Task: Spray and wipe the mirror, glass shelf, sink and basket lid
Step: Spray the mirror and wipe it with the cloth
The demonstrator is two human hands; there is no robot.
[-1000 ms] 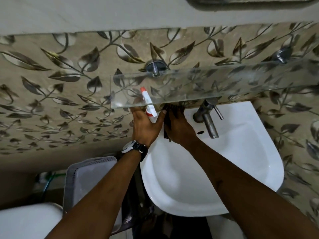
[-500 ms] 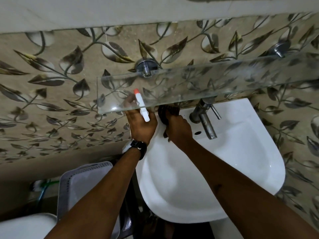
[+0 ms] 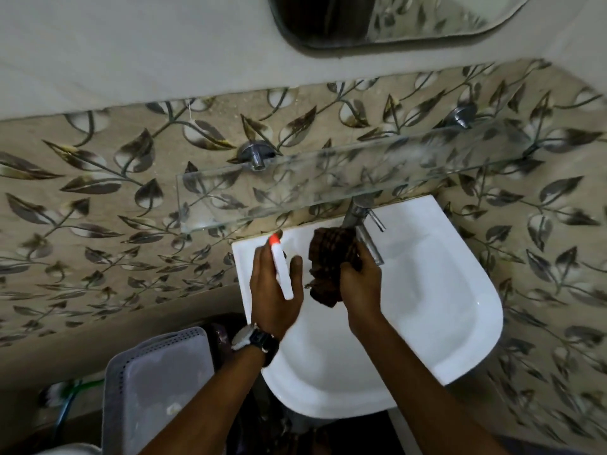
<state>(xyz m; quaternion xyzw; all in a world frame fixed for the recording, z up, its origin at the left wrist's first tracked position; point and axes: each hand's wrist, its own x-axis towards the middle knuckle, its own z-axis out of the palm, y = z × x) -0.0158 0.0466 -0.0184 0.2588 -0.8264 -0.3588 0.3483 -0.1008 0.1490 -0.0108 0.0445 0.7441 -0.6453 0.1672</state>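
Observation:
My left hand [image 3: 269,292] grips a white spray bottle [image 3: 282,274] with an orange tip, held over the left rear corner of the white sink [image 3: 443,307]. My right hand [image 3: 359,284] grips a bunched dark brown cloth [image 3: 331,257] above the basin, just left of the metal tap [image 3: 364,224]. The glass shelf [image 3: 328,182] juts from the leaf-patterned wall just above both hands. The mirror [image 3: 394,18] shows at the top edge. The grey perforated basket lid [image 3: 157,389] sits low on the left, beside my left forearm.
Two chrome brackets [image 3: 256,156] hold the shelf to the tiled wall. A green hose [image 3: 75,389] lies on the floor left of the basket. A white object edge shows at the bottom left corner.
Both hands have drawn back from under the glass shelf toward me, over the sink. The cloth is now fully visible in my right hand. The view has tilted up, showing the mirror.

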